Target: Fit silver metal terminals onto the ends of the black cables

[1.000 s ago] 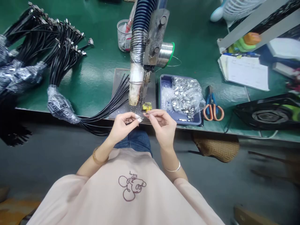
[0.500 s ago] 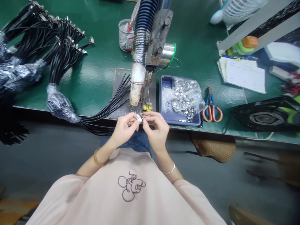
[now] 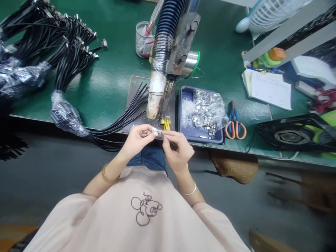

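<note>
At the bench's front edge my two hands meet. My left hand, with white coverings on its fingertips, is closed in a pinch; whatever small piece lies between those fingers is too small to make out. Touching close beside it, my right hand is closed on a thin, pointed metal tool, mostly hidden by the fingers. Just beyond them sits a small yellow holder on a dark board. Over that board hang a metal-tipped fixture and a taped hose.
A bundle of black cables lies left, with more cables behind. A blue tray holds bagged metal connectors. Orange-handled cutters, a solder spool, a cup, papers and a black fan stand around.
My right hand has shifted slightly right, and its thin metal tool now shows more between the fingers. The left hand stays pinched near the same spot. The view has shifted a little.
</note>
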Action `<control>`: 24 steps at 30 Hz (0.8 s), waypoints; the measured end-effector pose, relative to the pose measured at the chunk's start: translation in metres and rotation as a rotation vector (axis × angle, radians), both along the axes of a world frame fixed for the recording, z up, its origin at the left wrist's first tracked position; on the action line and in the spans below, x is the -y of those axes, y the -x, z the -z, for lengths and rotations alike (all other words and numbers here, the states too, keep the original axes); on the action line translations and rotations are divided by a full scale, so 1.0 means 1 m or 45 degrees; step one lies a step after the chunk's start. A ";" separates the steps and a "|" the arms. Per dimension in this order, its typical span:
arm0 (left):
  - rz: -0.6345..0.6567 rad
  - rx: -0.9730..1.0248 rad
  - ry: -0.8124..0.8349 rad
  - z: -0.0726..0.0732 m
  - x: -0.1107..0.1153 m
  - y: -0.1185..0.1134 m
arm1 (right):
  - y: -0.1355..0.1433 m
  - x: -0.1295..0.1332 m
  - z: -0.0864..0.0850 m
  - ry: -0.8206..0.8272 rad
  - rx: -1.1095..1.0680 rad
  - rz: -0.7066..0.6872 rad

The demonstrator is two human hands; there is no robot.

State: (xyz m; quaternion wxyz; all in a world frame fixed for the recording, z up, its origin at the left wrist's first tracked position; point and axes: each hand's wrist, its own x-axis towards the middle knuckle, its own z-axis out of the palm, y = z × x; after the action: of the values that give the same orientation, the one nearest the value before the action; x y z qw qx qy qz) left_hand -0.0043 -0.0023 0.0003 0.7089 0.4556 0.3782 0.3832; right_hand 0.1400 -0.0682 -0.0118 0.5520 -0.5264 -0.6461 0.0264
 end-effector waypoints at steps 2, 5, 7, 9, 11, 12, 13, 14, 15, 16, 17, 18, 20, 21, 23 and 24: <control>0.003 -0.021 -0.016 -0.001 -0.001 0.000 | 0.001 -0.002 0.001 0.037 -0.098 0.043; -0.008 -0.031 -0.031 -0.001 -0.002 0.000 | 0.000 -0.005 0.001 0.142 -0.202 0.061; -0.019 -0.029 -0.035 0.000 -0.003 -0.001 | -0.001 -0.006 0.001 0.153 -0.143 0.045; -0.033 -0.031 -0.030 0.001 -0.003 -0.001 | -0.002 -0.007 0.001 0.103 -0.051 0.032; -0.044 -0.034 -0.023 0.001 -0.004 -0.002 | -0.003 -0.008 0.002 0.044 0.022 0.019; -0.048 -0.036 -0.021 0.001 -0.004 -0.002 | -0.003 -0.008 0.003 0.022 0.049 0.016; -0.051 -0.039 -0.019 0.001 -0.004 -0.002 | -0.003 -0.008 0.004 0.006 0.071 0.017; -0.055 -0.041 -0.020 0.001 -0.004 -0.002 | -0.004 -0.008 0.004 -0.006 0.095 0.018; -0.060 -0.042 -0.022 0.001 -0.005 -0.002 | -0.004 -0.009 0.005 -0.016 0.121 0.020; -0.062 -0.043 -0.021 0.001 -0.005 -0.003 | -0.004 -0.009 0.006 -0.029 0.150 0.021; -0.062 -0.043 -0.019 0.000 -0.005 -0.003 | -0.004 -0.010 0.006 -0.044 0.181 0.019; -0.061 -0.044 -0.014 0.000 -0.005 -0.003 | -0.004 -0.010 0.006 -0.060 0.210 0.016; -0.063 -0.049 -0.007 -0.001 -0.005 -0.004 | -0.004 -0.012 0.006 -0.092 0.255 0.013; -0.065 -0.053 -0.005 -0.002 -0.006 -0.005 | -0.004 -0.012 0.006 -0.102 0.270 0.018; -0.074 -0.058 -0.007 -0.003 -0.007 -0.006 | -0.004 -0.013 0.006 -0.115 0.294 0.022; -0.076 -0.058 -0.009 -0.003 -0.007 -0.006 | -0.004 -0.014 0.006 -0.118 0.297 0.022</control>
State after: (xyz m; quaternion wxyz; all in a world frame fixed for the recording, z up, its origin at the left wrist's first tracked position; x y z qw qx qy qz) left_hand 0.0017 0.0049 0.0038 0.6868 0.4550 0.4064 0.3951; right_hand 0.1435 -0.0543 -0.0178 0.4970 -0.5053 -0.7020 -0.0699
